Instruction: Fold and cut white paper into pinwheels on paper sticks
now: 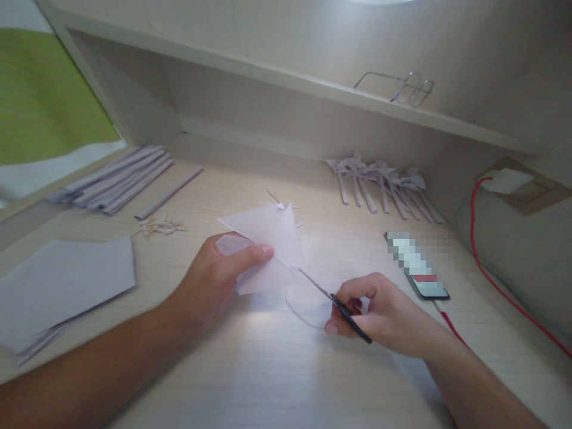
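My left hand [218, 274] pinches a folded white paper piece [268, 238] and holds it just above the wooden desk [268, 369]. My right hand [379, 313] grips small black-handled scissors [335, 301]. Their thin blades point up-left and meet the paper's lower right edge. A thin curved paper scrap [304, 310] lies on the desk under the scissors.
A stack of white sheets [62, 286] lies at the left. Rolled paper sticks [116, 179] lie at the back left, with small scraps [161, 225] near them. Finished paper pinwheels [379, 185] lie at the back right. A phone [417, 265] with a red cable [491, 280] sits at right. Glasses [402, 88] rest on the shelf.
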Available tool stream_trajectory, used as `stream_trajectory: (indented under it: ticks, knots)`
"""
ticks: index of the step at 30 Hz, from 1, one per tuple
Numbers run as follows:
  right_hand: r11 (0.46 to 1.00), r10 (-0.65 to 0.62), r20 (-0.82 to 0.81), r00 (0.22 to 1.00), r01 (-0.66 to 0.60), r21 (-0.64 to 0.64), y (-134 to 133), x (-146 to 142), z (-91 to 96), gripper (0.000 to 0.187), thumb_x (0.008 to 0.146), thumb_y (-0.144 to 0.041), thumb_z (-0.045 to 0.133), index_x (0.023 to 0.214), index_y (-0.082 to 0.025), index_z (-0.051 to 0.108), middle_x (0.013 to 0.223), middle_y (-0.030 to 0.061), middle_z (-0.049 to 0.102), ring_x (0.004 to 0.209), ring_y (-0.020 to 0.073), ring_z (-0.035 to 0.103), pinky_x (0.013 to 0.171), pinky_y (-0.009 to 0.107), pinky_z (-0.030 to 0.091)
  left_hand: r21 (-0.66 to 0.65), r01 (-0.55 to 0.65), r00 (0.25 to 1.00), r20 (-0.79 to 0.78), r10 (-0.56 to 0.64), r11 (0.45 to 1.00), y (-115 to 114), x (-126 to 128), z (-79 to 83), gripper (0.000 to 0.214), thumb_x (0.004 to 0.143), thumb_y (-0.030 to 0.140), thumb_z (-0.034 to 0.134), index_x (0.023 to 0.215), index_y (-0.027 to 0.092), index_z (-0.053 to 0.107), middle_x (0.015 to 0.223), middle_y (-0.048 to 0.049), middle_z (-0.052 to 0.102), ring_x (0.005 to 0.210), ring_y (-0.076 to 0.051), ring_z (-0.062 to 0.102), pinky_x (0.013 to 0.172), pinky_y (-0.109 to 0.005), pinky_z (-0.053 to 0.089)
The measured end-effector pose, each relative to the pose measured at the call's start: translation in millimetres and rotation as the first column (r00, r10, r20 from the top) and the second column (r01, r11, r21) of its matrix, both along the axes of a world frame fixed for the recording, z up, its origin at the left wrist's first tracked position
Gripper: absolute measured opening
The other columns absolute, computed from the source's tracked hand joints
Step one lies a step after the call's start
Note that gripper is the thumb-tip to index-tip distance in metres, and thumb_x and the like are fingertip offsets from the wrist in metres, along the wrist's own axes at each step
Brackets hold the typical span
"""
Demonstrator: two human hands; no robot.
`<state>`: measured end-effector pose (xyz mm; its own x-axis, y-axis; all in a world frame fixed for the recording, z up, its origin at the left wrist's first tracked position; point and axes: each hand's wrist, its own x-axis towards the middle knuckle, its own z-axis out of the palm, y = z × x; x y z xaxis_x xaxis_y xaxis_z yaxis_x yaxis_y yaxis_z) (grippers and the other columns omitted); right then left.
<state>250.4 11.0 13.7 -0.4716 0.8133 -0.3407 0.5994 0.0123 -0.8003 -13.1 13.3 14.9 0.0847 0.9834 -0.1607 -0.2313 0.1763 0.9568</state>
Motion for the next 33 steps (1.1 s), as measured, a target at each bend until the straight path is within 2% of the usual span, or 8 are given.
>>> stream_trajectory:
  ticks: [8, 12, 15, 19, 22, 24, 29, 33]
  knots:
    - [0.999, -0.001, -0.011, 1.0, 0.001, -0.048, -1, -2, 3.5, 0.043, 0.075, -0.045, 0.081, 0.055, -0.017, 0.055, 0.053, -0.0051, 0.04, 0.054, 0.0097, 0.034, 0.048, 0.025, 0.024, 0.024, -0.017, 1.0, 0.021, 0.017, 1.0, -1, 0, 0.5, 0.011, 0.073, 0.027, 0.075, 0.067, 0.019, 0.069, 0.061, -0.0004, 0.065, 0.054, -0.015, 0.055, 0.051, -0.024, 0.04]
    - [0.994, 0.036, 0.041, 0.999, -0.032, -0.107, 2, 3, 1.6, 0.043, 0.075, -0.046, 0.081, 0.057, -0.017, 0.054, 0.055, -0.006, 0.04, 0.054, 0.009, 0.033, 0.047, 0.024, 0.022, 0.015, -0.06, 0.997, 0.042, 0.06, 0.998, 1, -1, -1.2, 0.014, 0.072, 0.026, 0.077, 0.082, 0.018, 0.074, 0.074, -0.0026, 0.072, 0.065, -0.019, 0.064, 0.059, -0.026, 0.049]
    - [0.999, -0.031, 0.068, 0.997, 0.033, -0.028, 8, 7, -0.7, 0.04, 0.075, -0.049, 0.08, 0.062, -0.017, 0.06, 0.057, -0.0053, 0.044, 0.055, 0.0098, 0.037, 0.047, 0.023, 0.025, 0.028, -0.067, 0.997, -0.034, 0.068, 0.997, 3, -3, -4.4, 0.016, 0.073, 0.028, 0.077, 0.085, 0.018, 0.074, 0.077, -0.0028, 0.073, 0.067, -0.019, 0.066, 0.06, -0.026, 0.049]
    - [0.936, -0.267, -0.266, 0.926, 0.315, 0.156, 10, 2, -1.8, 0.033, 0.076, -0.048, 0.081, 0.087, -0.019, 0.071, 0.079, 0.0021, 0.067, 0.071, 0.016, 0.059, 0.062, 0.026, 0.045, -0.053, 0.238, 0.931, -0.27, -0.244, 0.97, -2, 0, -7.0, 0.015, 0.072, 0.03, 0.076, 0.068, 0.017, 0.071, 0.061, -0.0008, 0.066, 0.052, -0.014, 0.055, 0.048, -0.022, 0.038]
    - [0.954, -0.227, -0.389, 0.893, 0.284, 0.095, 3, -6, -2.5, 0.031, 0.072, -0.041, 0.085, 0.09, -0.019, 0.072, 0.084, 0.0039, 0.07, 0.074, 0.0174, 0.063, 0.067, 0.028, 0.049, -0.135, 0.473, 0.814, -0.311, -0.49, 0.871, -11, 7, -6.3, 0.012, 0.073, 0.025, 0.072, 0.064, 0.017, 0.069, 0.056, 0.0019, 0.06, 0.047, -0.011, 0.049, 0.046, -0.021, 0.03]
    - [0.97, -0.194, -0.347, 0.918, 0.231, 0.07, -3, -10, -3.4, 0.023, 0.072, -0.035, 0.085, 0.078, -0.017, 0.072, 0.072, 0.0009, 0.066, 0.066, 0.0143, 0.057, 0.061, 0.026, 0.045, -0.154, 0.525, 0.777, -0.315, -0.545, 0.837, -14, 10, -5.2, 0.012, 0.074, 0.025, 0.071, 0.064, 0.018, 0.07, 0.056, 0.0023, 0.061, 0.048, -0.011, 0.049, 0.047, -0.02, 0.031]
    - [0.969, -0.224, -0.285, 0.932, 0.245, 0.041, -7, -14, -5.5, 0.018, 0.072, -0.027, 0.083, 0.065, -0.016, 0.071, 0.061, -0.0013, 0.061, 0.06, 0.0121, 0.051, 0.057, 0.026, 0.038, -0.125, 0.402, 0.846, -0.328, -0.421, 0.907, -7, 8, -5.9, 0.018, 0.069, 0.031, 0.08, 0.063, 0.016, 0.073, 0.057, -0.0007, 0.064, 0.051, -0.013, 0.054, 0.048, -0.021, 0.035]
    - [0.952, -0.291, -0.406, 0.866, 0.306, -0.028, -8, -19, -10.1, 0.022, 0.072, -0.032, 0.085, 0.067, -0.015, 0.073, 0.062, 0.0012, 0.067, 0.06, 0.0123, 0.054, 0.056, 0.025, 0.039, -0.055, 0.212, 0.963, -0.155, -0.218, 0.976, -2, 8, -9.9, 0.019, 0.067, 0.028, 0.084, 0.083, 0.018, 0.078, 0.077, -0.0045, 0.076, 0.065, -0.019, 0.066, 0.058, -0.024, 0.049]
